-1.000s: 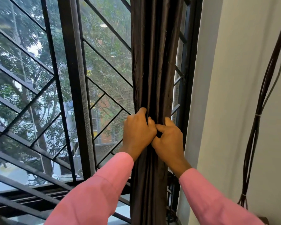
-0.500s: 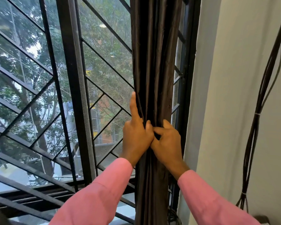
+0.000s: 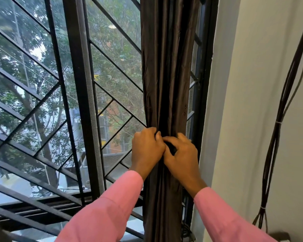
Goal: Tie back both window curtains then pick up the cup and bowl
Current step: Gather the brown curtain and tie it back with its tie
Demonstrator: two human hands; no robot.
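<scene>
A dark brown curtain (image 3: pixel 166 75) hangs gathered into a narrow bundle at the right side of the window. My left hand (image 3: pixel 147 149) grips the bundle from the left, fingers curled into the folds. My right hand (image 3: pixel 181 154) holds it from the right, thumb and fingers pinching dark fabric between the two hands. Both hands touch each other at mid-height of the bundle. Whether a tie band is in the fingers cannot be made out. No cup or bowl is in view.
A black metal window grille (image 3: pixel 77 102) with diagonal bars fills the left, trees outside. A cream wall (image 3: pixel 243 119) stands right of the frame, with a bundle of dark cables (image 3: pixel 276 137) running down it.
My left index finger, raised along the curtain half a second ago, has curled back onto the bundle. My right hand has opened slightly and shifted over the folds.
</scene>
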